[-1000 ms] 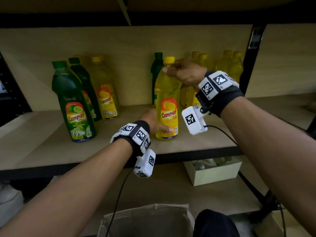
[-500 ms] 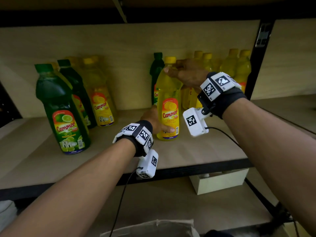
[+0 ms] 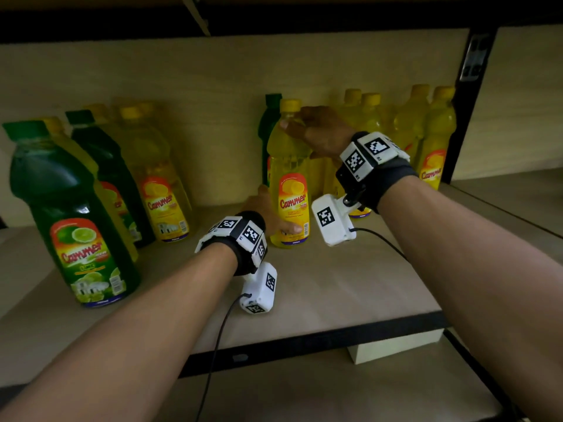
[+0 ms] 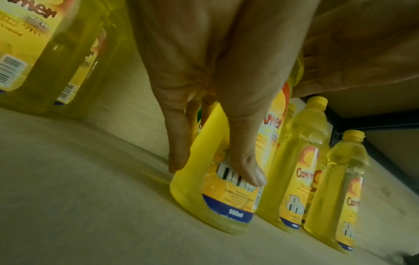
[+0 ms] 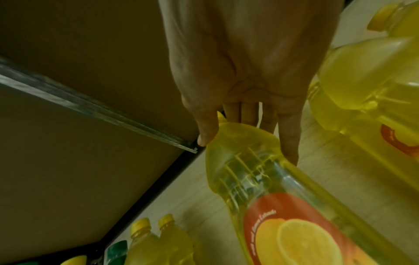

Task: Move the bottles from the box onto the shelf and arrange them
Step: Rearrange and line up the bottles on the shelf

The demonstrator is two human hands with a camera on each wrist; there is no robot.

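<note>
Far left, around 9 o'clock on the pale wooden shelf board [image 3: 350, 287]: big dark green plastic lime bottle [image 3: 76, 214] standing close to the front edge, more green and yellow ones staggered behind it, looking only loosely sorted.

Centre, 12 o'clock: tall clear yellow lemon bottle with orange label [image 3: 289, 184] standing upright on the shelf, a green-capped bottle [image 3: 269, 123] right behind it. Left hand [image 3: 268, 214] is gripping it low, fingers [image 4: 179, 143] curled round the base and thumb across the barcode — probably steering the foot. Right hand [image 3: 320, 132] is gripping the shoulder just under the cap, fingers [image 5: 288, 136] clamped round it, likely keeping it from tipping.

Right, 2 o'clock: cluster of yellow lemon bottles [image 3: 432, 132] packed against the black steel upright [image 3: 463, 117]; target bottle is sitting just beside them. Open board is lying in front and to its left; little slack rightward.
</note>
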